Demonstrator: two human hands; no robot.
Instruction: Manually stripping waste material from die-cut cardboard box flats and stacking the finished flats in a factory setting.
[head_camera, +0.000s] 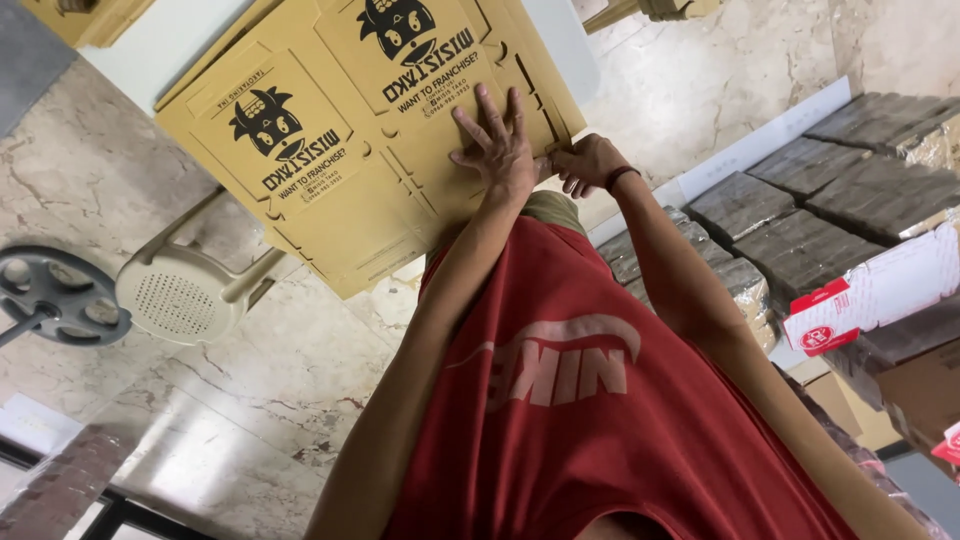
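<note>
Nearest the head camera I see the red shirt (600, 420) filling the lower frame, with both bare arms stretching away from it. The left hand (497, 145) lies flat, fingers spread, pressing on the flat yellow-brown cardboard sheet (330, 150); its grip is wide open and closes on nothing. Just beside it the right hand (585, 163), a dark band at its wrist, curls its fingers over the sheet's near edge; I read that grip as closed on the cardboard edge. The sheet is an unfolded box blank with black printed figures, lying on a stack of like sheets. Farther off, a cream plastic chair (185, 290) stands on the marble floor (250, 400), with a dark round fan (55, 297) beside it. To the other side, wrapped bundles of dark flat stock (800, 240) sit together, a red-and-white carton (880, 290) leaning against them.
</note>
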